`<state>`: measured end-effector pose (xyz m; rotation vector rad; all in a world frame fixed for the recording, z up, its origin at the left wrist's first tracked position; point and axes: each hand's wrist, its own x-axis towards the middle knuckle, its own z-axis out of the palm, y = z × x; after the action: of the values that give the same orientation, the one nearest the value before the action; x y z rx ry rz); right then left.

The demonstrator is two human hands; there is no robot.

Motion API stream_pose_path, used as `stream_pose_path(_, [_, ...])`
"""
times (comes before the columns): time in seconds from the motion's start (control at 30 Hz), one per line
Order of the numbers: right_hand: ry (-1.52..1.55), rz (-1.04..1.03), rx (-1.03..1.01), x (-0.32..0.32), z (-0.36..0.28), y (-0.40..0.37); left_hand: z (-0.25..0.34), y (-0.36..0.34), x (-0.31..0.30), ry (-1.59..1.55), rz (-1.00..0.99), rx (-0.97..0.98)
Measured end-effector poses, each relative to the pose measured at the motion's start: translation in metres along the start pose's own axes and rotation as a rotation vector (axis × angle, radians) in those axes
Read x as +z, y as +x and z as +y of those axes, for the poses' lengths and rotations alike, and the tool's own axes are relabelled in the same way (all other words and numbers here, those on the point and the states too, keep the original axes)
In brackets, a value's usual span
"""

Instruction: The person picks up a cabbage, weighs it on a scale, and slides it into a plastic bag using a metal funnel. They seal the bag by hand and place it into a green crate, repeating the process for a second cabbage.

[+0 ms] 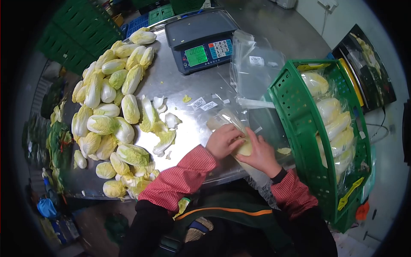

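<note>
A pale napa cabbage lies at the front of the steel table, in a clear plastic bag. My left hand curls over it from the left, fingers bent. From the right, my right hand presses on the wrapped cabbage, thumb raised along it. Parts of the cabbage are hidden beneath both hands. Flat clear bags with white labels lie just beyond my hands. To their left are trimmed cabbage leaves.
Unwrapped napa cabbages are heaped along the table's left side. A digital scale stands at the back, beside a stack of clear bags. At right, a green crate holds several bagged cabbages. The steel table's front edge is close to my body.
</note>
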<state>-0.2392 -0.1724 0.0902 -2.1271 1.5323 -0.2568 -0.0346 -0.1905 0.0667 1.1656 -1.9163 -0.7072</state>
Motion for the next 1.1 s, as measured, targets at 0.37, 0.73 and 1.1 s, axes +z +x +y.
stream_pose_path(0.37, [0.492,0.024,0.224,0.02,-0.024,0.009,-0.014,-0.06,0.046,-0.937,0.131,-0.995])
stream_pose_path(0.73, [0.776,-0.341,0.242,-0.03,0.003,-0.077,0.04,-0.145,-0.005,-0.897,-0.026,-1.152])
stream_pose_path(1.1, [0.095,0.602,-0.303,-0.134,-0.054,0.039,0.063,-0.008,-0.058,-1.218,0.323,-0.799])
